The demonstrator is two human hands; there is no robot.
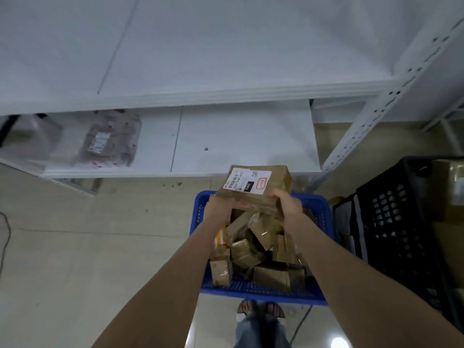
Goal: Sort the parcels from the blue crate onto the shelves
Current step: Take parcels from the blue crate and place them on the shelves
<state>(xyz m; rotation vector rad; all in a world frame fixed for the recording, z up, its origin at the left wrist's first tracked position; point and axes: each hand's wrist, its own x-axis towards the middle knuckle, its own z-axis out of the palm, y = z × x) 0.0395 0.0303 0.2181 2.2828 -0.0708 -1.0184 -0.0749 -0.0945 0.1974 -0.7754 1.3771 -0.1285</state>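
I hold a brown cardboard parcel (256,183) with a white label, raised above the far rim of the blue crate (324,214). My left hand (219,205) grips its near left edge and my right hand (288,204) grips its near right edge. Several more brown taped parcels (244,249) lie jumbled inside the crate on the floor. White metal shelves (226,96) stand just beyond the crate, and the lower shelf (238,136) lies right behind the held parcel.
Two plastic-bagged parcels (108,139) lie at the left of the lower shelf. A black crate (401,222) stands right of the blue one. A perforated white shelf post (371,116) rises at right. A cable (5,237) runs along the floor at left. My feet (261,310) are behind the crate.
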